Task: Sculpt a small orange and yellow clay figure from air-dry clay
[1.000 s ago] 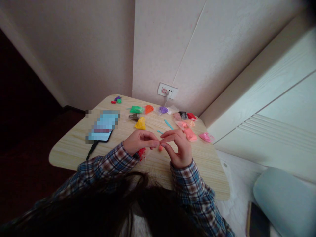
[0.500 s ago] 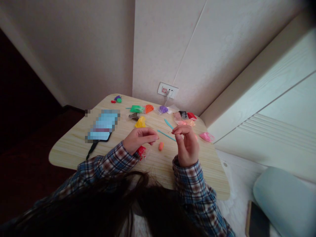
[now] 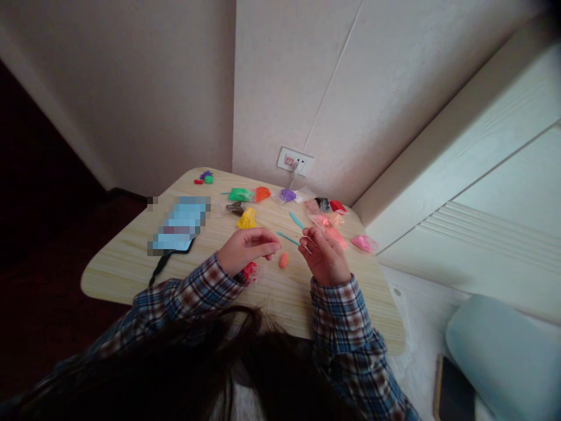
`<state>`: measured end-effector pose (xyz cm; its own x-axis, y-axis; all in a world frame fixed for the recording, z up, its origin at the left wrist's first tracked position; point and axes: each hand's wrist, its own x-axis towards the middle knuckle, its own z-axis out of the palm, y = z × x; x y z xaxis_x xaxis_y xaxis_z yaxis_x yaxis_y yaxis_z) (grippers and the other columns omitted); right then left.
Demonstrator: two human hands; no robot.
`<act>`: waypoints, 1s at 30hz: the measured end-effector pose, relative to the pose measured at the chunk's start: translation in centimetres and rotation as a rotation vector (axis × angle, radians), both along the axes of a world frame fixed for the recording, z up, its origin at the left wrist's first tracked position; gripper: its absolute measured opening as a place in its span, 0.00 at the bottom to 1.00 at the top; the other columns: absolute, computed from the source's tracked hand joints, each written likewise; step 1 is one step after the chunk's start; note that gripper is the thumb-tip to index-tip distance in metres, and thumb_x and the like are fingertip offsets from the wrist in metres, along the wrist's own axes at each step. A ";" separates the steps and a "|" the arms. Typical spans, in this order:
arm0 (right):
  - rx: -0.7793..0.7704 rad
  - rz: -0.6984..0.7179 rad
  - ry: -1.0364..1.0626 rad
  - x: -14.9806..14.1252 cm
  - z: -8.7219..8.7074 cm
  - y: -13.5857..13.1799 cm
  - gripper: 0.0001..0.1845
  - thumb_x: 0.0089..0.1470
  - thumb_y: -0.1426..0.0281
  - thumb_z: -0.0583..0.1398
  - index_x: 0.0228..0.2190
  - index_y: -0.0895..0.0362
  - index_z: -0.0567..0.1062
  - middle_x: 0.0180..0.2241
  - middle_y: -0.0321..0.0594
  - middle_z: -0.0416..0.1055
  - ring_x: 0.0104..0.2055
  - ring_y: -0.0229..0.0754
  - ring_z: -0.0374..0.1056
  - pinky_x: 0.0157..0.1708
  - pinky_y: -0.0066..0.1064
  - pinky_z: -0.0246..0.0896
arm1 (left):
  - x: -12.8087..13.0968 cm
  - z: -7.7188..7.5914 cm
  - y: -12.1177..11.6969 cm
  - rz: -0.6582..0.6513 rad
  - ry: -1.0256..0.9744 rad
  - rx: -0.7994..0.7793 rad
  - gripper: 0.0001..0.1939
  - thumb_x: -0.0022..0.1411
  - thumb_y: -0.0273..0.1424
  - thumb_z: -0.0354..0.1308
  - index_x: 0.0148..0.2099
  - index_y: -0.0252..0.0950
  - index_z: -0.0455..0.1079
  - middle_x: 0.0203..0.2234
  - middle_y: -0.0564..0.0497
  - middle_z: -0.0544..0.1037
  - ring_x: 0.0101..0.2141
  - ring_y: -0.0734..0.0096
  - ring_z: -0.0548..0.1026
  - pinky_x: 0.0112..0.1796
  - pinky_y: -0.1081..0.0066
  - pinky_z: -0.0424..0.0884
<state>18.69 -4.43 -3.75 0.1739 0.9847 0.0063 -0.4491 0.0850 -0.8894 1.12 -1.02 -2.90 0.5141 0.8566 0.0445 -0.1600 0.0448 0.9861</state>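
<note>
My left hand point(image 3: 248, 250) is over the middle of the table, thumb and fingertips pinched together; anything between them is too small to make out. My right hand point(image 3: 326, 257) is opposite it, turned partly palm up, with loosely curled fingers apart and nothing visible in them. A short orange clay roll point(image 3: 283, 261) lies on the table between the hands. Just beyond my right fingertips lie a blue clay knife point(image 3: 295, 220) and a thin blue modelling stick point(image 3: 287, 237), its near end hidden. A packet of red clay point(image 3: 250, 272) sits partly under my left wrist.
Along the back of the table point(image 3: 118, 263) lie packets of green point(image 3: 241, 195), orange point(image 3: 262, 193), purple point(image 3: 288, 195) and yellow clay point(image 3: 246, 218). More packets are at the right, a pink one point(image 3: 364, 243) near the edge. A blurred-out phone point(image 3: 182, 225) lies left; small clay pieces point(image 3: 208, 179) are behind it.
My right hand has rolled over, its palm turning upward and its fingertips dropping slightly. My left hand keeps its pinch in nearly the same place. The view has shifted slightly.
</note>
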 end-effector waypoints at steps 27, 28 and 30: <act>-0.041 0.021 -0.157 0.9 -1.6 0.6 0.17 0.33 0.57 0.69 0.21 0.56 0.76 0.22 0.31 0.71 0.20 0.28 0.60 0.21 0.22 0.60 | 0.0 -0.8 0.3 0.032 -0.021 -0.118 0.15 0.40 0.35 0.68 0.28 0.31 0.70 0.20 0.55 0.73 0.22 0.79 0.70 0.29 0.74 0.68; -0.018 0.017 -0.238 0.8 -1.5 0.5 0.16 0.33 0.57 0.68 0.21 0.56 0.76 0.22 0.32 0.71 0.20 0.28 0.61 0.22 0.23 0.60 | 0.0 -0.8 0.4 0.033 -0.021 -0.117 0.14 0.40 0.35 0.68 0.28 0.31 0.70 0.19 0.55 0.73 0.22 0.79 0.70 0.29 0.74 0.68; 0.021 0.031 -0.398 0.6 -1.2 0.2 0.14 0.36 0.58 0.67 0.21 0.57 0.76 0.25 0.35 0.72 0.23 0.30 0.64 0.25 0.25 0.62 | 0.0 -0.9 0.4 0.038 -0.025 -0.120 0.15 0.39 0.34 0.68 0.28 0.32 0.70 0.20 0.55 0.74 0.22 0.78 0.70 0.29 0.74 0.68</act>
